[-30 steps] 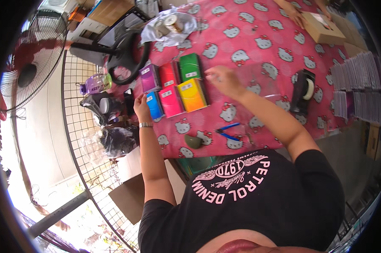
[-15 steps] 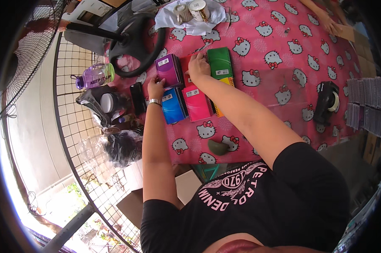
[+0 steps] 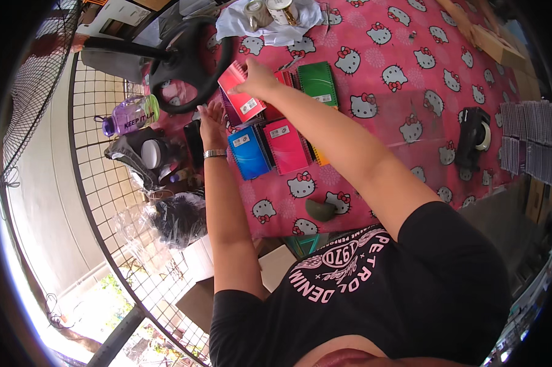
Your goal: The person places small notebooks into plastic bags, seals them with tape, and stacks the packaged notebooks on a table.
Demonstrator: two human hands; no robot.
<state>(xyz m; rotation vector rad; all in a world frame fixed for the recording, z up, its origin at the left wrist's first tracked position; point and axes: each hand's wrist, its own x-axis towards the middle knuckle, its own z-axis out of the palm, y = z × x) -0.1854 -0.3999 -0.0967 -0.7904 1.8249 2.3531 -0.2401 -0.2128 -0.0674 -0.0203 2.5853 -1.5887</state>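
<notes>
My right hand is closed on a red spiral notebook, tilted over the purple notebook, which it mostly covers. Beside it another red notebook lies partly behind my right forearm. My left hand is open and empty, palm turned up, by the purple notebook's left edge. Nearer to me are a blue notebook and a pink notebook. A green notebook lies at the far right of the group; a yellow notebook shows only in part under my arm.
A steering wheel and a purple bottle stand left. Cups rest on white paper at the back. A tape dispenser and stacked notebooks are right. Another person's hand is beside a box.
My right hand has lifted a red notebook and carried it left over the purple one. My left hand has let go of the purple notebook's edge and turned palm up.
</notes>
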